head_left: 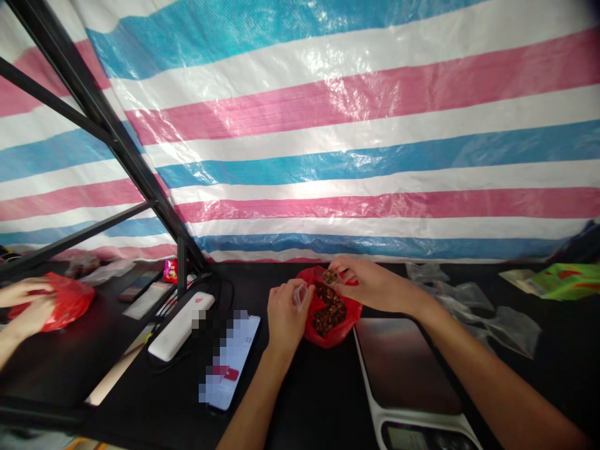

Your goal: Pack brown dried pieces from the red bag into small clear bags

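An opened red plastic bag (312,330) sits on the black table with a heap of small brown, nut-like pieces (330,310) inside. My right hand (359,280) reaches over its far right rim, fingers closed on a small clear cup (330,277) that holds some of the brown pieces. At the bag's left rim is my left hand (287,314), its fingers closed round a small clear plastic piece (299,296); whether that is a lid or a little container I cannot tell.
A flat digital scale (407,369) lies right of the bag, with clear plastic bags (487,312) and a green packet (562,280) beyond. To the left are a phone (234,365), a white power strip (182,325) and a black frame (140,178). Another person's hands (35,306) hold a red bag (75,300).
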The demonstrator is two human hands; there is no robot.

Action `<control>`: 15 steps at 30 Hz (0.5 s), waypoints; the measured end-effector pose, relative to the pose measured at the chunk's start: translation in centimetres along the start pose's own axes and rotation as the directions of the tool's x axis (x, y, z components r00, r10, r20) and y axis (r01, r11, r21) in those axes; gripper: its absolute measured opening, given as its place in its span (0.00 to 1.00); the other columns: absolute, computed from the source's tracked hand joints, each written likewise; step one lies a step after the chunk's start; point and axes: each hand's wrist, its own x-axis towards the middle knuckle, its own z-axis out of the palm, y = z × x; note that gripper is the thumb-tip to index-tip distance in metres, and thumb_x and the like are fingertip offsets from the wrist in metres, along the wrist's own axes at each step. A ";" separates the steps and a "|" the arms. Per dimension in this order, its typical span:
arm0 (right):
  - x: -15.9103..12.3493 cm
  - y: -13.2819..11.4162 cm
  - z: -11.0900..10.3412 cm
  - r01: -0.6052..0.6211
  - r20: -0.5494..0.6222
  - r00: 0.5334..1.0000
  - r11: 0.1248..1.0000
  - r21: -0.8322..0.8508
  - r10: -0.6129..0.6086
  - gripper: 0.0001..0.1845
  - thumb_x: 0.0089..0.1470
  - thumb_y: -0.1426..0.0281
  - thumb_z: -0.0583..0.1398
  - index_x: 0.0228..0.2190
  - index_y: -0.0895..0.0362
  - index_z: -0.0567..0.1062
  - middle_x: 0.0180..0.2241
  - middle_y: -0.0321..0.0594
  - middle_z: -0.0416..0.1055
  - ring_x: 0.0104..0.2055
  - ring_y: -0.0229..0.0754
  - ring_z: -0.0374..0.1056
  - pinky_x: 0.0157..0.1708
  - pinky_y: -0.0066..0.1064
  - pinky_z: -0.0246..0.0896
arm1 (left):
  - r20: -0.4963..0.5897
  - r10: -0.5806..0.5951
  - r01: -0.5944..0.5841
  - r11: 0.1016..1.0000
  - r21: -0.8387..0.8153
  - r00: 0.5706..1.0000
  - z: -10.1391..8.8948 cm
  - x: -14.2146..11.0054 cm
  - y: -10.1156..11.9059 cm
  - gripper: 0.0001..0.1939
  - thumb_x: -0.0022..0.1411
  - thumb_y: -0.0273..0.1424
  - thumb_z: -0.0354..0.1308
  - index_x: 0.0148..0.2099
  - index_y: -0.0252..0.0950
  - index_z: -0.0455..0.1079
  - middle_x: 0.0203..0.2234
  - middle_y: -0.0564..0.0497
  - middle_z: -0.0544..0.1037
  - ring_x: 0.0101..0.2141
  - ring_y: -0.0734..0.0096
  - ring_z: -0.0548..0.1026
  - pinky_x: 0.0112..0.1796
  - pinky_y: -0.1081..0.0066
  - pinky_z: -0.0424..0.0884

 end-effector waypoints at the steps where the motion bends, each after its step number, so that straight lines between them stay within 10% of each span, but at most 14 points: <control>1: -0.1 -0.5 0.0 0.015 0.000 1.000 1.000 0.001 -0.015 0.11 0.63 0.65 0.61 0.45 0.55 0.76 0.39 0.40 0.80 0.40 0.46 0.76 0.41 0.35 0.70 | 0.011 -0.010 0.010 1.000 0.000 1.000 0.0 -0.1 0.2 0.06 0.67 0.36 0.64 0.40 0.40 0.76 0.32 0.53 0.83 0.34 0.63 0.77 0.42 0.65 0.67; 15: -0.1 -2.4 3.7 0.058 0.033 0.998 0.930 -0.363 -0.050 0.11 0.60 0.72 0.63 0.45 0.52 0.80 0.48 0.42 0.74 0.44 0.46 0.74 0.47 0.34 0.66 | 0.155 -0.040 0.058 0.992 -0.113 0.987 0.5 -0.8 1.0 0.19 0.56 0.25 0.64 0.51 0.42 0.74 0.42 0.48 0.83 0.42 0.54 0.78 0.46 0.60 0.69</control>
